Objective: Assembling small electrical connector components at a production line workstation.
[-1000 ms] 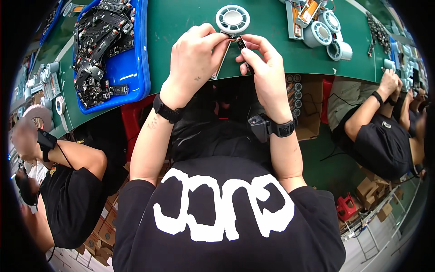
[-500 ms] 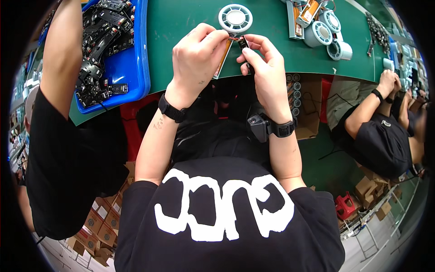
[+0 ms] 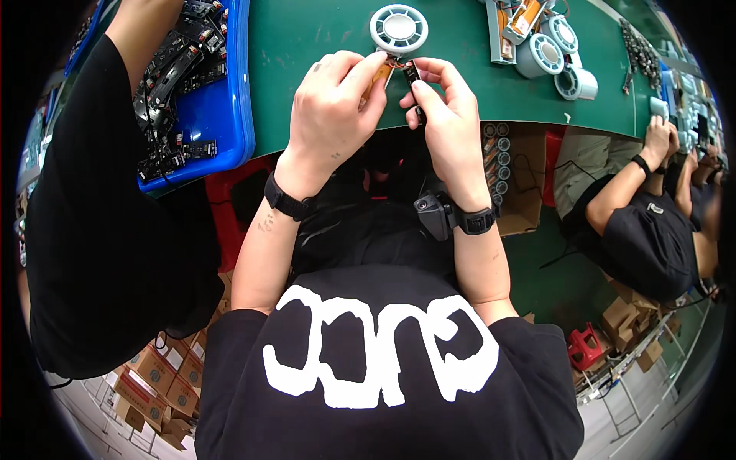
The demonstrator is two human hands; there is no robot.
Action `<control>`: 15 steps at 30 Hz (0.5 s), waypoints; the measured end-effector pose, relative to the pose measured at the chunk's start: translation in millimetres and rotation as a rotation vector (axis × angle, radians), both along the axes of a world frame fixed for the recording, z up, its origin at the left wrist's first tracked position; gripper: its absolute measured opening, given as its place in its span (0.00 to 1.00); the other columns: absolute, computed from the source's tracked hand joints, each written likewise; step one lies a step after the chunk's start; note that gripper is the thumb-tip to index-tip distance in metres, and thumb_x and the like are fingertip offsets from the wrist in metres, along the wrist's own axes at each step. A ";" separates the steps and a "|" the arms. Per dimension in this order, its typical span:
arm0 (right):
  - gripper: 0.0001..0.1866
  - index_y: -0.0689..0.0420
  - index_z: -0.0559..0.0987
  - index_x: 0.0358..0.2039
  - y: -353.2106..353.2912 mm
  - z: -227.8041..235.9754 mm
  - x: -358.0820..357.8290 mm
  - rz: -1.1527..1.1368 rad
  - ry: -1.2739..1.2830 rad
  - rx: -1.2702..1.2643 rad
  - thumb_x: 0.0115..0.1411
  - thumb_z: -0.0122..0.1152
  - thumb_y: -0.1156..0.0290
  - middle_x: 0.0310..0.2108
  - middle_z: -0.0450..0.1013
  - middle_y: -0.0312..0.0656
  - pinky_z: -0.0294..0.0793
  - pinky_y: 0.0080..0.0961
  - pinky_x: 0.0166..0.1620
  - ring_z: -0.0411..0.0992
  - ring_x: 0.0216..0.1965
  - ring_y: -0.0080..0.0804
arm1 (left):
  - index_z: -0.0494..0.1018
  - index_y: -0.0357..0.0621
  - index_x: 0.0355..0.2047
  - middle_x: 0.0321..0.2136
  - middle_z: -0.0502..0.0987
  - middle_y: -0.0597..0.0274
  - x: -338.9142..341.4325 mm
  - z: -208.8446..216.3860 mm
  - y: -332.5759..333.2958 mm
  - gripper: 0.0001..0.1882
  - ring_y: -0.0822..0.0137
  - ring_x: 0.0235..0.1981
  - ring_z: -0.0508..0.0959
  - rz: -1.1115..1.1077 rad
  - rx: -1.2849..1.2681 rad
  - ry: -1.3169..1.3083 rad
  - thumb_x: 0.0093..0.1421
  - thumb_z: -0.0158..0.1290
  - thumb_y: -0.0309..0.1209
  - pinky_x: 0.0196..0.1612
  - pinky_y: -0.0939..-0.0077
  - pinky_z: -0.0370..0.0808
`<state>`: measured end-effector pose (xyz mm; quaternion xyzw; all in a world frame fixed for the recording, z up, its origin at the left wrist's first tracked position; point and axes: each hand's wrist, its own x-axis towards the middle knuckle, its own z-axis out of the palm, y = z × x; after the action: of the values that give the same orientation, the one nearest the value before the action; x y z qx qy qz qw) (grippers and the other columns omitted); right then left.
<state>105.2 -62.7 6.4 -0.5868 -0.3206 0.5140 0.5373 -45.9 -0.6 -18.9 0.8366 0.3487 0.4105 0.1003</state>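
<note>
My left hand (image 3: 337, 100) and my right hand (image 3: 445, 115) meet over the near edge of the green table (image 3: 460, 77). Between the fingertips I pinch a small part: an orange-brown piece (image 3: 381, 73) in the left fingers and a small black component (image 3: 412, 73) in the right. A round white fan housing (image 3: 399, 29) lies on the table just beyond my fingers. Black watches sit on both my wrists.
A blue tray (image 3: 222, 115) of black parts is at the left, with another person's black-sleeved arm (image 3: 115, 192) reaching over it. White round housings (image 3: 548, 54) lie at the back right. A person in black (image 3: 644, 222) works at the right. Cardboard boxes (image 3: 161, 376) stand on the floor.
The person at the left has moved in close and reached an arm over the blue tray. My hands stay together on the small part, with only slight finger shifts.
</note>
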 end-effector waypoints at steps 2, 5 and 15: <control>0.15 0.67 0.73 0.54 0.5 -0.1 -1.4 0.000 0.004 0.004 0.69 0.52 0.78 0.44 0.71 0.41 0.71 0.16 0.30 0.72 0.32 0.19 | 0.82 0.47 0.40 0.28 0.73 0.62 -2.6 -3.7 -1.4 0.11 0.62 0.29 0.76 -0.018 0.011 -0.077 0.54 0.62 0.26 0.33 0.68 0.74; 0.14 0.67 0.73 0.54 0.6 0.7 -2.7 0.002 0.010 0.015 0.69 0.51 0.78 0.44 0.71 0.41 0.71 0.16 0.30 0.71 0.31 0.18 | 0.81 0.48 0.45 0.30 0.73 0.63 -6.5 -5.1 -4.9 0.16 0.63 0.30 0.75 -0.018 0.045 0.050 0.54 0.61 0.25 0.34 0.68 0.73; 0.14 0.65 0.73 0.53 -0.6 2.4 -7.9 0.006 -0.152 0.015 0.69 0.52 0.78 0.40 0.72 0.39 0.70 0.15 0.29 0.69 0.28 0.16 | 0.81 0.51 0.49 0.32 0.72 0.63 -9.0 2.2 -6.7 0.23 0.63 0.32 0.74 0.050 -0.013 0.143 0.52 0.58 0.21 0.36 0.67 0.72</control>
<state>97.3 -63.3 8.7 -0.6190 -0.3660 0.4671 0.5145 -54.8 -7.3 -16.8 0.8542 0.3781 0.3498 0.0702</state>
